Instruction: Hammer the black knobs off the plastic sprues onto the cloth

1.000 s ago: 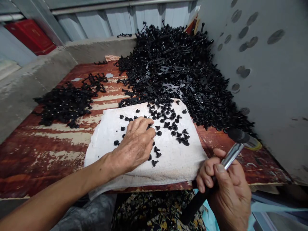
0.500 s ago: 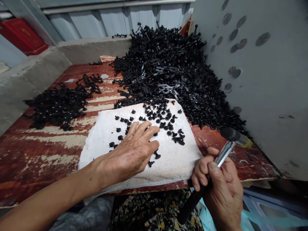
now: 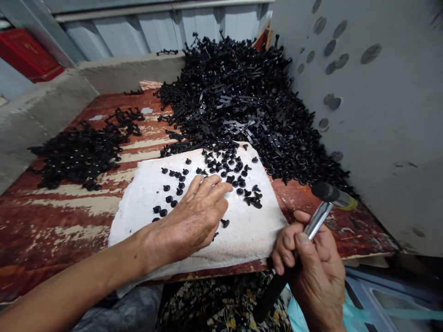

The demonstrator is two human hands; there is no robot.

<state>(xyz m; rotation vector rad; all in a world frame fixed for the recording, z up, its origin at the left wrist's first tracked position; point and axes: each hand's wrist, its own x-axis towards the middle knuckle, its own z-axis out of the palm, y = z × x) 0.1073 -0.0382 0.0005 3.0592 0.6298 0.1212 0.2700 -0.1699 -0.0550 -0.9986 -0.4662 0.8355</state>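
Note:
A white cloth [image 3: 138, 203] lies on the red-brown table, with many small round black parts [image 3: 240, 191] scattered over it. My left hand [image 3: 197, 216] reaches over the middle of the cloth, palm down, its fingers bent a little and slightly apart. Parts lie beyond and beside its fingers; whatever is beneath the palm is hidden. At the cloth's right edge my right hand [image 3: 308, 258] is wrapped round a hammer [image 3: 318, 219] with a black grip and a shiny metal neck. The hammer's head, black at one end and clear yellowish at the other, points up.
A large heap of black linked parts [image 3: 235, 92] rises behind the cloth. A smaller heap [image 3: 76, 154] lies at the left on the worn table [image 3: 20, 230]. A grey panel [image 3: 391, 138] stands at the right, and a low concrete ledge [image 3: 131, 71] runs along the back.
My left hand has shifted slightly right over the cloth, uncovering several parts on its left side. The hammer remains in my right hand. The whole view has moved a little.

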